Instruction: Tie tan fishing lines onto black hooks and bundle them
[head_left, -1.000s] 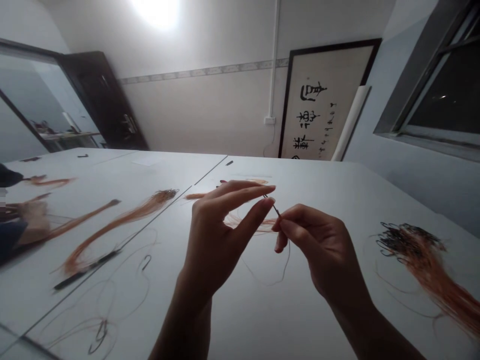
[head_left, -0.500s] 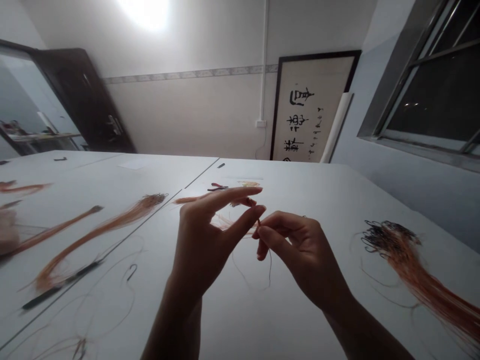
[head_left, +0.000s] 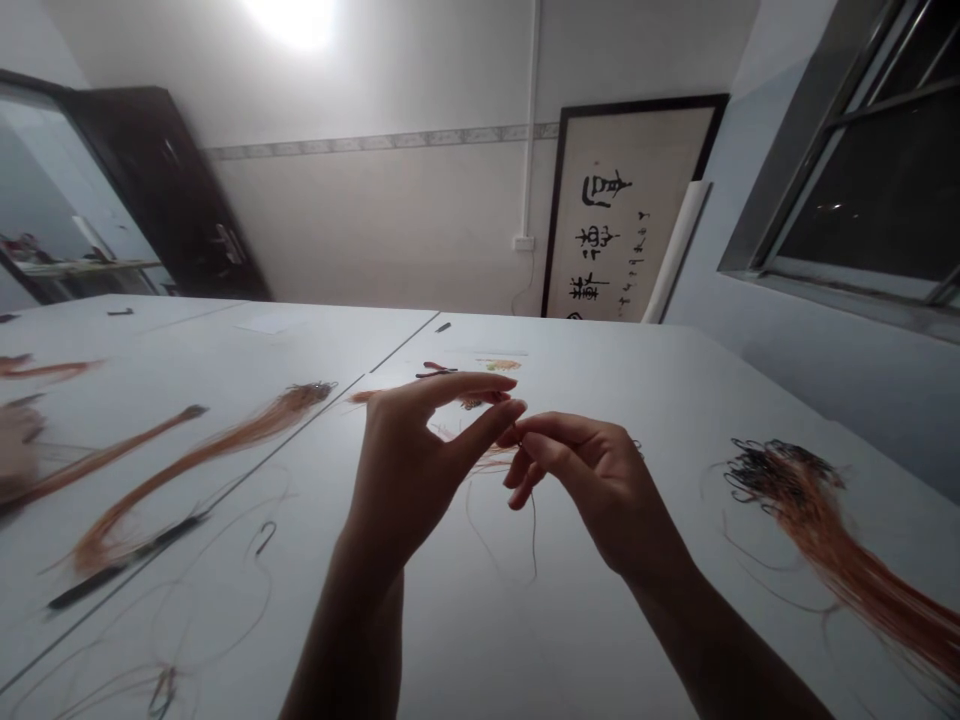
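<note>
My left hand [head_left: 420,450] is raised over the white table [head_left: 517,650], its thumb pressed toward the fingers at a short reddish line [head_left: 516,432]. Its index finger stretches out above the thumb. Facing it, my right hand [head_left: 592,480] pinches the same line between thumb and index finger. The fingertips hide what sits at the pinch. A thin thread [head_left: 534,540] hangs below the right fingers. Behind the hands lie orange lines [head_left: 491,460], partly covered, and small pliers [head_left: 435,369].
On the right lies a bundle of dark hooks [head_left: 780,480] with orange lines. More orange bundles [head_left: 247,435] spread left, near a dark stick [head_left: 127,565], a loose hook [head_left: 265,538] and tangled thread [head_left: 165,690]. Another person's hand [head_left: 16,455] is at the left edge.
My right hand has shifted slightly left and closer to my left fingertips. Less of the reddish line shows between them. The hanging thread has swung a little left.
</note>
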